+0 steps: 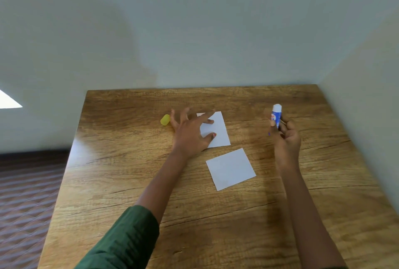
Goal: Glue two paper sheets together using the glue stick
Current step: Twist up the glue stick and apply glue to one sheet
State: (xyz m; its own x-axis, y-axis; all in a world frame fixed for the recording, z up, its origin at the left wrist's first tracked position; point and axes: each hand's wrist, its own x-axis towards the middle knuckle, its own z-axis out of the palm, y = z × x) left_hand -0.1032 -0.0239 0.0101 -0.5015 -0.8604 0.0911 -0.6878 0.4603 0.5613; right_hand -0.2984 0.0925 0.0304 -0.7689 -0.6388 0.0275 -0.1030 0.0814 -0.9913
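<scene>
Past the green sleeve (121, 245), the left hand (190, 132), fingers spread over the far paper sheet (219, 132), should hold it flat. Fingers clamped on the glue stick (276, 115), the right hand (286, 139) should rub thinly.

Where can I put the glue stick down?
Bare table lies along its left side, nearer than the yellow cap, and along the near edge, short of the near sheet. The far right corner past the right hand is bare too. The middle is crowded: left hand over the far sheet, cap beside it.
</scene>
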